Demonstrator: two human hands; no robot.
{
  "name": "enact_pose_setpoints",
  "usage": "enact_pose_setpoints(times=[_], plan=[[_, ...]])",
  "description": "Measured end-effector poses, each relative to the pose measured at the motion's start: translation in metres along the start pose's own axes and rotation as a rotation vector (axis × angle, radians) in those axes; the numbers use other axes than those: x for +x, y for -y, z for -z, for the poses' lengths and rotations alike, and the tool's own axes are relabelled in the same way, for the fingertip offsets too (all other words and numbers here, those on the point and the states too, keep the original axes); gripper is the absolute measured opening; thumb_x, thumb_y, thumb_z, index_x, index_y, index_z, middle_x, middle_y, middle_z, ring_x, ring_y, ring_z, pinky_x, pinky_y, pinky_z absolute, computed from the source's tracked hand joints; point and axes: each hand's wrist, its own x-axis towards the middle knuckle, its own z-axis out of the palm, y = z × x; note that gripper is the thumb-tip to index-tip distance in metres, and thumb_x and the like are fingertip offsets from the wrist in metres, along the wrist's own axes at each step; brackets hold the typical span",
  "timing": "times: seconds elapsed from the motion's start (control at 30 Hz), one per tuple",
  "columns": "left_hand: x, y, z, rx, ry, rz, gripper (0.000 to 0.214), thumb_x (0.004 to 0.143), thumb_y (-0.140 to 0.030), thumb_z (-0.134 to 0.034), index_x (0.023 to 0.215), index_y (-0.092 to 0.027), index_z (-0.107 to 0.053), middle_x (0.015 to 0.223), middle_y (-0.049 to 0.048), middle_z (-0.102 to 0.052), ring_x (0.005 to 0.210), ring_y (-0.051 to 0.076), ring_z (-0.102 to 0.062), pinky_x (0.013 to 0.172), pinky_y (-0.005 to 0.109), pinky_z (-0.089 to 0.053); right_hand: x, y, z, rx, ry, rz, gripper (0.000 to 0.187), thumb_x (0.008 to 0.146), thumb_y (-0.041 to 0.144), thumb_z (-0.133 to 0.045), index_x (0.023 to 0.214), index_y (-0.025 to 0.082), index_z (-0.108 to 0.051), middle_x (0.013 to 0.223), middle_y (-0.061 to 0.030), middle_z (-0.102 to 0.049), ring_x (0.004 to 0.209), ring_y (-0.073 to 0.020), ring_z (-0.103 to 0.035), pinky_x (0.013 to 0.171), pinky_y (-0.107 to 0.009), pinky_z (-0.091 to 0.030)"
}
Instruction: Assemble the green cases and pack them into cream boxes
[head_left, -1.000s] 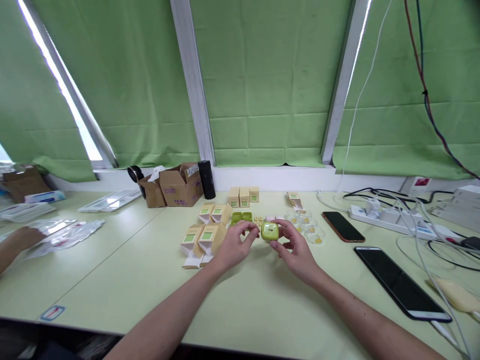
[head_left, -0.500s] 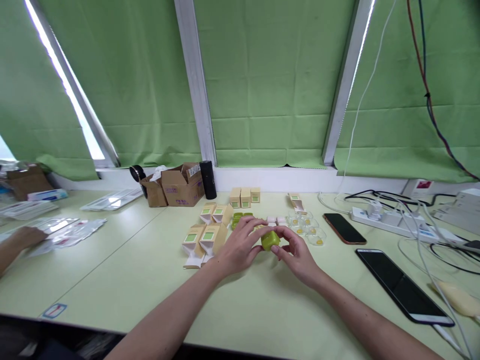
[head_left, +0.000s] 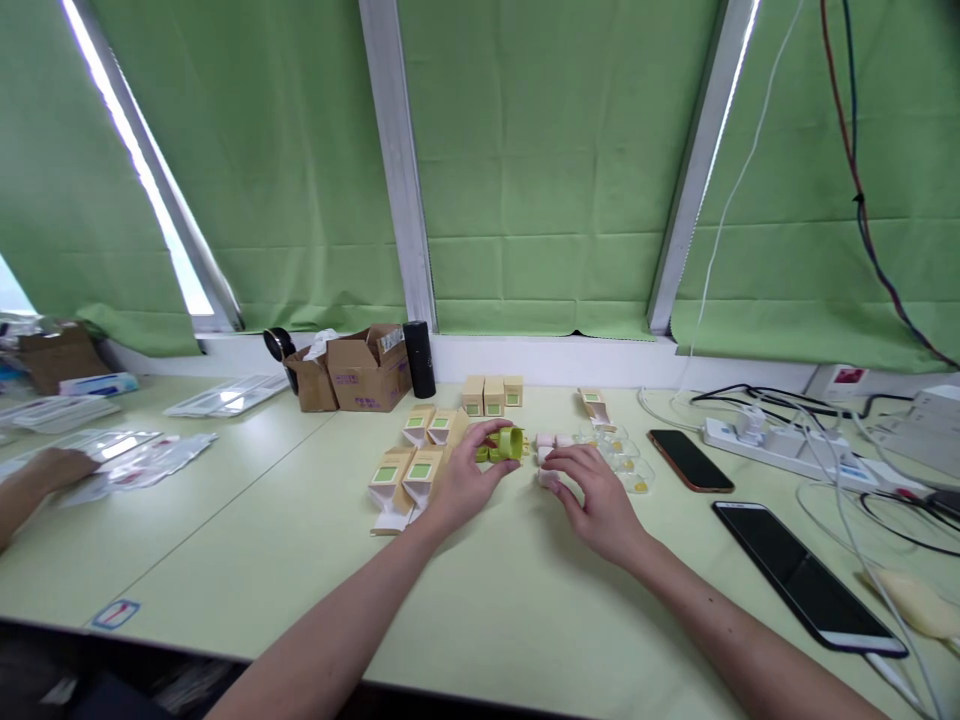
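Observation:
My left hand (head_left: 474, 472) grips a small green hollow cup-like piece (head_left: 512, 444), its open side facing right. Other green pieces (head_left: 485, 453) sit partly hidden behind those fingers. To the right, the fingers of my right hand (head_left: 598, 500) are bent around a small pale pinkish-white block (head_left: 547, 478) low over the table. More such pale blocks (head_left: 545, 441) lie just behind it. Clear plastic domes (head_left: 634, 472) with yellow spots rest beyond my right hand. Small open cardboard boxes (head_left: 388, 478) with green labels stand left of my left hand.
Small closed boxes (head_left: 493, 394) stand at the back, and one opened box (head_left: 594, 408) lies farther right. Two phones (head_left: 690, 460), a power strip (head_left: 795, 450) and cables occupy the right side. At far left, another person's hand (head_left: 64, 468) touches plastic bags (head_left: 161, 465).
My hands have moved apart. The green piece, held between both hands before, is now in my left hand with its hollow showing. My right hand has gone to a pale block.

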Motion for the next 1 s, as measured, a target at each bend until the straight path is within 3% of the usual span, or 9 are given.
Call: enact_pose_setpoints(times=[0.13,0.3,0.43,0.53,0.63,0.77,0.87,1.0], plan=[[0.006,0.009,0.001,-0.281,-0.011,0.185,0.052,0.079,-0.022,-0.084,0.126,-0.022,-0.064,0.127,0.0088,-0.071,0.115,0.024,-0.068,0.098,0.039,-0.055,0.007,0.002,-0.006,-0.285,0.189,0.065,0.03,0.098,0.011,-0.052,0.115,0.021,-0.075,0.132,-0.0115,-0.073,0.132,-0.0337,-0.053,0.109,-0.053,-0.043],[0.005,0.006,-0.001,-0.483,0.035,0.244,0.056,0.077,-0.026,-0.088,0.126,-0.022,-0.061,0.113,0.0067,-0.075,0.105,0.022,-0.071,0.096,0.036,-0.055,0.02,0.003,-0.017,-0.493,0.424,0.075,0.037,0.094,0.01,-0.056,0.125,0.019,-0.074,0.146,-0.0112,-0.066,0.143,-0.0343,-0.045,0.118,-0.052,-0.031],[0.003,0.004,-0.002,-0.533,0.055,0.234,0.057,0.076,-0.028,-0.091,0.124,-0.023,-0.06,0.118,0.0075,-0.075,0.11,0.021,-0.07,0.099,0.035,-0.052,0.031,0.0,-0.026,-0.534,0.496,0.085,0.033,0.096,0.015,-0.055,0.123,0.019,-0.074,0.149,-0.0122,-0.064,0.144,-0.0355,-0.043,0.118,-0.053,-0.028],[0.002,0.004,-0.002,-0.545,0.068,0.221,0.058,0.076,-0.031,-0.091,0.123,-0.022,-0.059,0.122,0.0093,-0.074,0.113,0.022,-0.07,0.1,0.036,-0.051,0.037,-0.001,-0.034,-0.557,0.515,0.104,0.027,0.097,0.015,-0.054,0.112,0.017,-0.076,0.138,-0.0135,-0.07,0.141,-0.0358,-0.046,0.117,-0.053,-0.029],[0.001,0.002,-0.002,-0.546,0.077,0.217,0.057,0.076,-0.032,-0.092,0.121,-0.022,-0.058,0.123,0.0098,-0.074,0.114,0.023,-0.069,0.1,0.036,-0.051,0.041,0.0,-0.04,-0.569,0.518,0.098,0.026,0.095,0.011,-0.054,0.108,0.015,-0.077,0.124,-0.0147,-0.075,0.137,-0.0351,-0.049,0.116,-0.052,-0.03],[0.001,-0.002,-0.002,-0.543,0.068,0.211,0.057,0.076,-0.034,-0.092,0.121,-0.022,-0.058,0.123,0.0102,-0.074,0.115,0.023,-0.069,0.102,0.038,-0.051,0.038,0.003,-0.038,-0.578,0.475,0.096,0.029,0.094,0.007,-0.054,0.113,0.014,-0.076,0.125,-0.0156,-0.075,0.137,-0.0343,-0.049,0.116,-0.052,-0.028],[0.001,-0.003,-0.001,-0.536,0.052,0.204,0.058,0.077,-0.035,-0.091,0.122,-0.022,-0.057,0.124,0.0111,-0.073,0.113,0.024,-0.069,0.102,0.039,-0.051,0.028,0.007,-0.033,-0.553,0.354,0.153,0.031,0.09,0.002,-0.058,0.112,0.016,-0.075,0.12,-0.013,-0.077,0.128,-0.0303,-0.056,0.112,-0.047,-0.031],[0.0,-0.003,-0.003,-0.516,0.039,0.201,0.059,0.077,-0.035,-0.091,0.123,-0.021,-0.057,0.126,0.0119,-0.073,0.113,0.024,-0.069,0.1,0.038,-0.052,0.01,0.013,-0.032,-0.423,0.091,0.271,0.021,0.091,0.003,-0.061,0.098,0.018,-0.074,0.101,-0.0079,-0.08,0.099,-0.0236,-0.065,0.096,-0.041,-0.037]])
